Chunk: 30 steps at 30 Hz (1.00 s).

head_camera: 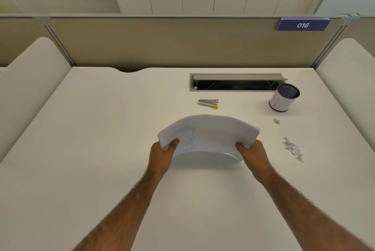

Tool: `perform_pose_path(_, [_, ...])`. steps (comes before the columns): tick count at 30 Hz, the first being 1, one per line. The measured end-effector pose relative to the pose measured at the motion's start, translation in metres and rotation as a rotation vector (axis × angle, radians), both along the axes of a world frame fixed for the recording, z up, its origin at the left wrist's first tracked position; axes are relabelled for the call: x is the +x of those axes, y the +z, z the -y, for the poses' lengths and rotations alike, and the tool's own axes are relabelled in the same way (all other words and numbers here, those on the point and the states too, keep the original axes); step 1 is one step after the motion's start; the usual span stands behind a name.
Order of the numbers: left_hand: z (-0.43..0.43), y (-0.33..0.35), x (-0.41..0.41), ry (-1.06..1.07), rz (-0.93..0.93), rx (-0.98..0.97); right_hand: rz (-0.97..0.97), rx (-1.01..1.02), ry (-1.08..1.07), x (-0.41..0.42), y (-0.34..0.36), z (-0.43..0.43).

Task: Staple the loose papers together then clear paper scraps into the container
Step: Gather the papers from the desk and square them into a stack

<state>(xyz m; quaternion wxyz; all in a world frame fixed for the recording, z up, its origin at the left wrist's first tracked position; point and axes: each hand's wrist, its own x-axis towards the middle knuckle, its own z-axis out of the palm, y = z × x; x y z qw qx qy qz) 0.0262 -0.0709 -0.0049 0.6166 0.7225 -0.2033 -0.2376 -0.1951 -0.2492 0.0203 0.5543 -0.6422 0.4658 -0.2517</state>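
Observation:
A stack of printed white papers (211,133) arches upward above the desk, held at both ends. My left hand (162,154) grips its left edge, thumb on top. My right hand (253,153) grips its right edge. A small silver stapler with yellow ends (208,103) lies on the desk beyond the papers. A white cylindrical container with a dark mesh inside (283,100) stands at the right rear. A pile of torn paper scraps (294,148) lies to the right of my right hand. A small cluster of loose staples (276,121) sits between the scraps and the container.
The white desk (101,129) is bounded by a beige partition (162,43) at the back and low side panels. A cable tray with its lid raised (237,83) is set into the desk behind the stapler. A blue sign reading 016 (303,25) hangs on the partition.

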Motion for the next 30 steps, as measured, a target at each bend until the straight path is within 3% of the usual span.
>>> perform_pose_path(5, [-0.006,-0.001,-0.001,-0.006,0.002,-0.013,0.041,-0.003,0.012,0.005,0.002,-0.002])
perform_pose_path(14, [-0.007,0.003,0.015,-0.043,-0.164,0.069,-0.028,-0.035,0.081,0.005,0.001,0.008])
perform_pose_path(22, [-0.001,0.064,0.048,-0.259,-0.624,-0.106,0.07,0.182,0.196,0.023,0.058,0.057])
perform_pose_path(30, [0.001,0.078,0.042,-0.283,-0.559,-0.25,0.017,0.152,0.296,0.031,0.096,0.09])
